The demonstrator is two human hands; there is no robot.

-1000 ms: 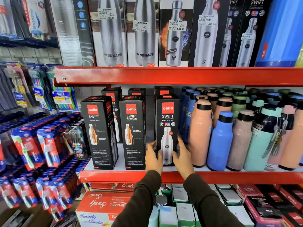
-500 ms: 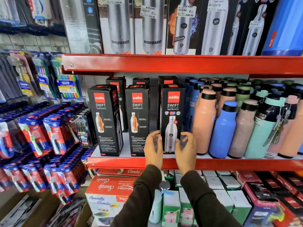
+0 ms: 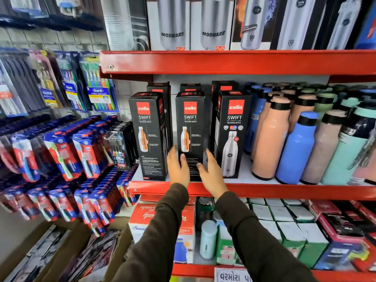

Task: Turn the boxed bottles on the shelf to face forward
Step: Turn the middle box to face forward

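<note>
Standing upright, middle box side-on

Three tall black cardboard bottle boxes, upright on the red shelf.
The left box and middle box show an orange bottle picture; the right box shows a silver bottle.

Both hands off right box, now open either side of middle box: left hand at its left edge, right hand at its right.
</note>
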